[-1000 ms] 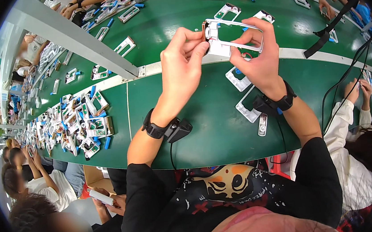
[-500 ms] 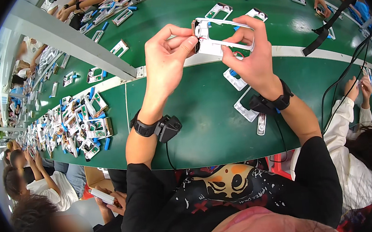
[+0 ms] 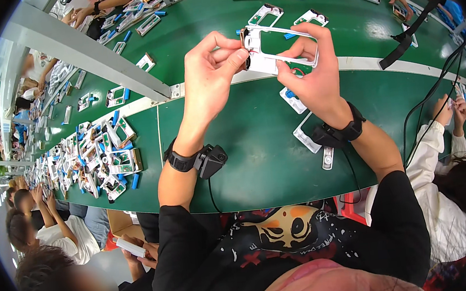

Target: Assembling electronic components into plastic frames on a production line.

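Observation:
Both hands are raised over the far part of the green table, with a white plastic frame [image 3: 263,63] held between them. At the frame's left end my left hand [image 3: 211,69] pinches a dark and copper-coloured part between thumb and fingers. My right hand [image 3: 315,62] grips the other end, its thumb on the near rail and its fingers at the far corner. A thin red wire shows by the right thumb. Below the right hand lie a white housing with a blue cylinder [image 3: 293,100], another white frame [image 3: 304,138] and a small white strip part [image 3: 328,159].
A large heap of white housings [image 3: 91,159] with blue cylinders covers the table's left side. Beyond a pale rail [image 3: 368,63], similar pieces lie on a green belt [image 3: 340,39]. A grey metal post [image 3: 95,52] slants at left. Black cables [image 3: 434,81] hang at right. Co-workers sit on both sides.
The pieces on the belt have shifted left. My hands and the white frame stay nearly in place, with the frame slightly lower. At lower left, a co-worker's white piece has turned a little.

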The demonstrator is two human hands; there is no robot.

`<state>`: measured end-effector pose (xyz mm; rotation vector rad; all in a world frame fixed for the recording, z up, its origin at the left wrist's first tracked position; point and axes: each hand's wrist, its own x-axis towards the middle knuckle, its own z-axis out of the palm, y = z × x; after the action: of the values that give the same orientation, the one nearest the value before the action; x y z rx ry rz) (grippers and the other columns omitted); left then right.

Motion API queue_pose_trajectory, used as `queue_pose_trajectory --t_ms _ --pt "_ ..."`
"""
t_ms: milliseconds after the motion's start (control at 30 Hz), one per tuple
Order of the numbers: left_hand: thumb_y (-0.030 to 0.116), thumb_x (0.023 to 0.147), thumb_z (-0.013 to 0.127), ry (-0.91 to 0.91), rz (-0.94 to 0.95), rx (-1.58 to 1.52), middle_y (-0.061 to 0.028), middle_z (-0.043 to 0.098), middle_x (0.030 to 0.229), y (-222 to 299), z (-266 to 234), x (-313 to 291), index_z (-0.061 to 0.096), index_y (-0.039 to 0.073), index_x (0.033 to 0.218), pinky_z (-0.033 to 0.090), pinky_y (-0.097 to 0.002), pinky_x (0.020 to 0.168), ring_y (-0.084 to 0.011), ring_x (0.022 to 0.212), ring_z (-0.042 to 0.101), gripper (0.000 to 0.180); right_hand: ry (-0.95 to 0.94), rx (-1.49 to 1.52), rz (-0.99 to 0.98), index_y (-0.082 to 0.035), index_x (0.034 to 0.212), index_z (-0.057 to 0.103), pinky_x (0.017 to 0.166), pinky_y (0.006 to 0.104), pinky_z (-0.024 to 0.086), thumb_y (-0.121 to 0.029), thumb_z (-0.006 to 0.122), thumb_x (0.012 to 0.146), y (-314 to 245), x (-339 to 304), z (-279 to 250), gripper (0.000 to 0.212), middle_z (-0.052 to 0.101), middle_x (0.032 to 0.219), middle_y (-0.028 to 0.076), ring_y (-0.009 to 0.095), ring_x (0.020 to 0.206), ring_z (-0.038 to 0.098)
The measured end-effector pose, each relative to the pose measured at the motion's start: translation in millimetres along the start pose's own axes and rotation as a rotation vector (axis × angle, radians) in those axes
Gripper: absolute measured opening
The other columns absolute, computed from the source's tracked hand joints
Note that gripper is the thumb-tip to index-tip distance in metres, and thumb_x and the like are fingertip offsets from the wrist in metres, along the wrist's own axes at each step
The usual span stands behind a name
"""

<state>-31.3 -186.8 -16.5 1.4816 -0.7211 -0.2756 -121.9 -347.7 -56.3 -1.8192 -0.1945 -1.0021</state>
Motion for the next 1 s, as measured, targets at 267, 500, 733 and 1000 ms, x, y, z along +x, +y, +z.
queue_pose_trajectory --t_ms 267,500,733,1000 --pt "0.003 0.09 0.061 -0.191 -0.215 -0.207 -0.0123 0.067 0.096 -16.8 -32.0 23.3 0.056 -0.003 0.113 0.056 -0.0283 0.078 -0.0156 0.089 0.065 0.025 -0.271 0.182 0.427 -0.006 0.135 0.034 0.074 0.0265 0.05 -0.002 0.067 0.08 1.1 15.2 -9.9 0.064 0.062 0.096 0.01 0.014 0.083 0.063" --pt "0.006 0.09 0.061 0.175 -0.268 -0.172 -0.0139 0.063 0.103 -73.5 -76.2 46.5 0.05 -0.003 0.121 0.057 -0.0325 0.081 -0.0205 0.092 0.064 0.034 -0.23 -0.098 0.438 -0.007 0.136 0.041 0.08 0.0269 0.049 -0.012 0.067 0.085 45.0 42.9 -56.7 0.058 0.061 0.111 0.01 0.013 0.089 0.063" --pt "0.005 0.091 0.058 0.578 -0.174 -0.495 -0.0155 0.06 0.098 -123.3 -109.0 56.9 0.038 -0.005 0.123 0.055 -0.0353 0.081 -0.0245 0.09 0.063 0.039 -0.136 -0.083 0.417 -0.003 0.122 0.056 0.084 0.0275 0.049 -0.018 0.064 0.088 47.2 60.0 -91.6 0.038 0.062 0.116 0.01 0.015 0.094 0.064" --pt "0.013 0.087 0.067 0.728 -0.142 0.224 -0.0193 0.059 0.101 -164.3 -117.1 52.8 0.036 -0.005 0.122 0.053 -0.0351 0.071 -0.0261 0.081 0.064 0.05 -0.116 -0.06 0.413 -0.002 0.119 0.057 0.085 0.0282 0.049 -0.019 0.063 0.089 47.7 58.8 -90.9 0.035 0.063 0.114 0.009 0.016 0.095 0.064"
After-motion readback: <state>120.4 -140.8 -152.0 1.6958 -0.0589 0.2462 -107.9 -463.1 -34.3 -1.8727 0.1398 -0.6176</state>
